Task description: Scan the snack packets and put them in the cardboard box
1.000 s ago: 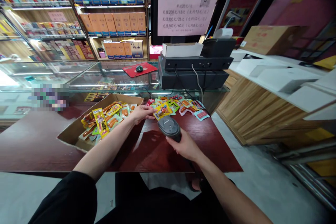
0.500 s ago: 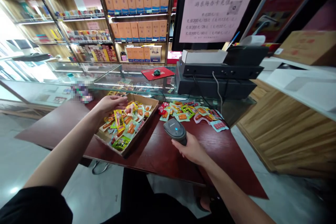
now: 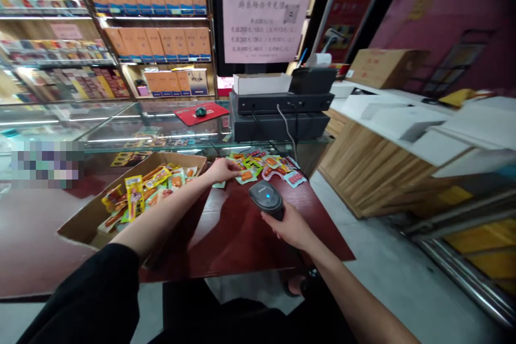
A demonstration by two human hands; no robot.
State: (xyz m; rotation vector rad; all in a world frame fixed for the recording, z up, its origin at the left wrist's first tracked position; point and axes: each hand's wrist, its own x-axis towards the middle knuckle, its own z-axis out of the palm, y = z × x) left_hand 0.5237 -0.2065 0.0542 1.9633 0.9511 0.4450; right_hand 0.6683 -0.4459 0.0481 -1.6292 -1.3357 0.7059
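My right hand (image 3: 292,226) is wrapped round the grip of a dark grey barcode scanner (image 3: 266,197), which shows a small blue light and is held above the dark red tabletop. My left hand (image 3: 223,170) reaches across the cardboard box to the left edge of a pile of small snack packets (image 3: 272,164). Its fingertips are pinched at a clear sausage packet (image 3: 246,176). Under my left forearm the shallow cardboard box (image 3: 83,220) holds many more packets, partly hidden by the arm. A yellow packet (image 3: 135,197) lies on top there.
Behind the table stands a glass counter (image 3: 157,118) with a red mat (image 3: 215,112) on it. Black till equipment (image 3: 280,123) and a screen bearing a pink paper notice (image 3: 264,24) rise behind the pile. A wooden cabinet (image 3: 355,166) stands to the right.
My left hand has moved right, from above the cardboard box to the packet pile. My right hand still holds the scanner. The view has turned to the right.
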